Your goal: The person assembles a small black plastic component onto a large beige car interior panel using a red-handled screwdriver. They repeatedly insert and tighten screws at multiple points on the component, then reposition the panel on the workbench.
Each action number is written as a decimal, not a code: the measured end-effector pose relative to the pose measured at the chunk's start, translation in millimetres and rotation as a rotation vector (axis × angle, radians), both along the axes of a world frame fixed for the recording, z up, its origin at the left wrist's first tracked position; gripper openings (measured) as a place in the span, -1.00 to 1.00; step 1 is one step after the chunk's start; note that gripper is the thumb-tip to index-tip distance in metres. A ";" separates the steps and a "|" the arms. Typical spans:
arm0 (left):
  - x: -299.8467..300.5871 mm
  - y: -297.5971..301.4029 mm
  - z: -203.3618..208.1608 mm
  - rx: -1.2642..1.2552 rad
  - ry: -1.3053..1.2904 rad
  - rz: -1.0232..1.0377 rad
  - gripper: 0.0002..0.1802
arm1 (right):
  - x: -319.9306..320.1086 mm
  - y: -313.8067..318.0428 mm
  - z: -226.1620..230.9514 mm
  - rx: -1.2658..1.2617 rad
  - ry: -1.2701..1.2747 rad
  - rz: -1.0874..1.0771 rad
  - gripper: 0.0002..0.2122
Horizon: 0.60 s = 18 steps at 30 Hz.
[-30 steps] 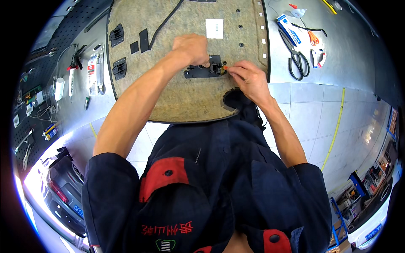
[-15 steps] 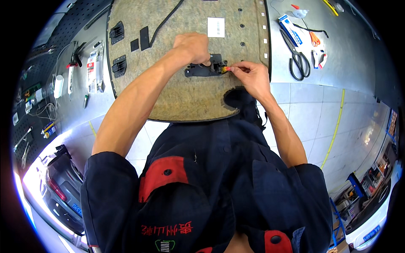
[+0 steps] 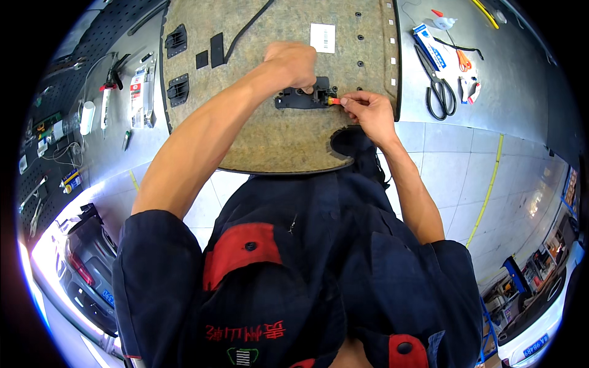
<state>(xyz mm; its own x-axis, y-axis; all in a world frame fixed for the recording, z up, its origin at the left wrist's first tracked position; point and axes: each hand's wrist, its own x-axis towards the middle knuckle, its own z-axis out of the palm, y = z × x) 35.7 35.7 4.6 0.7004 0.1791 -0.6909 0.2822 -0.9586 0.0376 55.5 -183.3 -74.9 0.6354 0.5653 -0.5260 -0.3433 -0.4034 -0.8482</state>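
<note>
A brown fibrous panel with a dark edge point(image 3: 264, 138) lies in front of me, with a black plastic bracket point(image 3: 300, 100) on it. My left hand point(image 3: 293, 63) is closed, its fingers curled under and its thumb pressed down on the bracket; the inside of the fingers is hidden. My right hand point(image 3: 372, 115) pinches a small red-and-yellow handled tool point(image 3: 334, 101) between thumb and fingertips at the bracket's right end. The tool lies almost flat, and its tip is hidden against the bracket.
Black clips point(image 3: 178, 90) and dark pads point(image 3: 217, 49) sit on the panel, near a white label point(image 3: 323, 38). Large black-handled scissors point(image 3: 439, 92) and a blue-and-white box point(image 3: 431, 46) lie on the metal bench at right. A caulking gun point(image 3: 107, 101) lies at left.
The whole view has shifted slightly, with the panel and both hands now a little farther right. Both hands keep the same hold at the bracket.
</note>
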 end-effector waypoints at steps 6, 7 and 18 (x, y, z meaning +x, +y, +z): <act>4.6 1.6 -2.3 -0.038 -0.091 -0.177 -0.60 | -1.0 -12.8 20.9 0.065 0.183 -0.015 -0.83; 5.4 2.6 -4.5 -0.040 -0.105 -0.202 -0.60 | -2.1 -14.9 25.5 0.064 0.208 -0.031 -0.82; 4.2 3.4 3.5 -0.035 -0.073 -0.277 -0.61 | -25.2 26.9 75.1 0.175 -0.148 0.254 -0.84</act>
<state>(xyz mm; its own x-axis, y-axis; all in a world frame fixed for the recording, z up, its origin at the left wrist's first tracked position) 39.9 39.0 8.1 0.7675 -0.0487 -0.6392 0.0055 -0.9966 0.0827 30.3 -156.5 0.2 0.5249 0.7889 -0.3197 -0.1188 -0.3040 -0.9452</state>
